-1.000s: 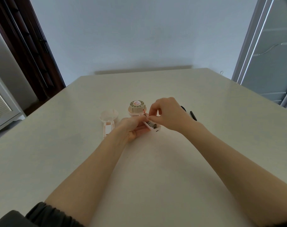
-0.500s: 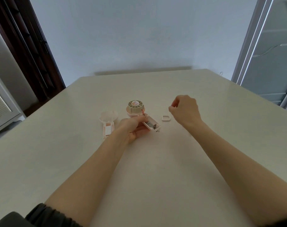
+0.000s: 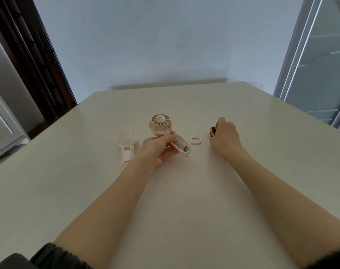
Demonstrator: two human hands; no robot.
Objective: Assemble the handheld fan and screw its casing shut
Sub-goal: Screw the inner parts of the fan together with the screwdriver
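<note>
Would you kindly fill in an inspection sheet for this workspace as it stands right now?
Surface: pale table, smooth.
Job's things: open fan body, fan wheel up, handle half showing its insides; loose casing half lying to its left; small D-shaped ring to its right; screwdriver with orange and black handle.
Clutter: nothing seen.
Hands: left hand grips the fan body's handle; right hand lies over the screwdriver, grip unclear.
Cables: thin red wires inside the fan body.
Surroundings: plain wall, dark door frame left, glass panel right.

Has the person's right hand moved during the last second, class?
Yes. The right hand left the open pink fan body, moving rightward past the small white D-shaped ring to the orange-and-black screwdriver.
</note>
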